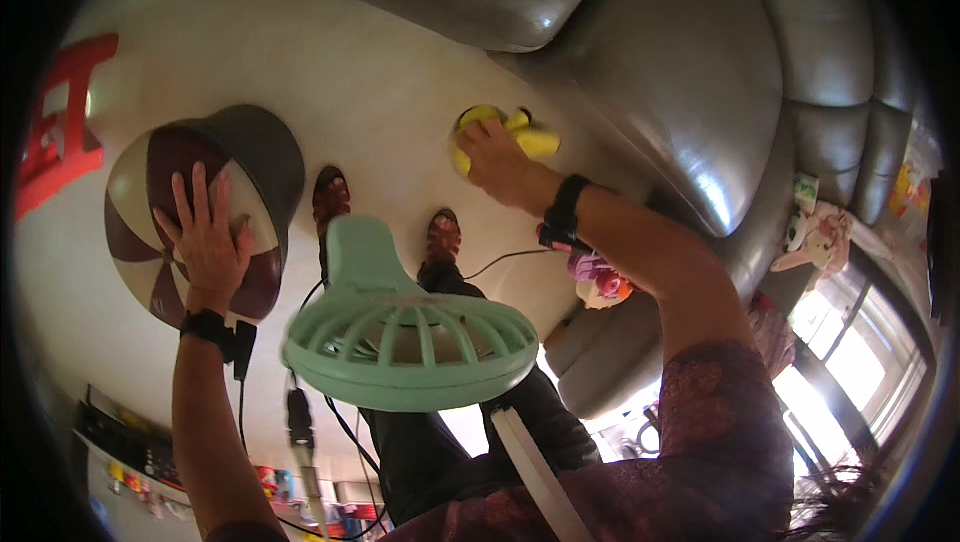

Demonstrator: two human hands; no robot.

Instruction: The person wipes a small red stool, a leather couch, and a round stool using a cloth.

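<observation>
My left hand (pixel 205 232) lies spread on the padded top of a round stool (pixel 262 147), which has maroon and cream wedges and a dark side. Its fingers are apart and hold nothing. Farther off and to the right, my right hand (pixel 497 160) grips a yellow toy (pixel 538 142) with dark round parts, low over the pale floor. The fingers cover much of the toy, and its edges are blurred, so its exact kind is unclear. Each wrist wears a black band.
A mint-green fan (pixel 410 352) hangs before my body, above my sandalled feet. A grey leather sofa (pixel 670 72) curves along the right, with soft toys (pixel 820 242) on it. Purple and pink toys (pixel 598 277) sit under my right forearm. A red plastic stool (pixel 72 132) stands far left. Cables hang down.
</observation>
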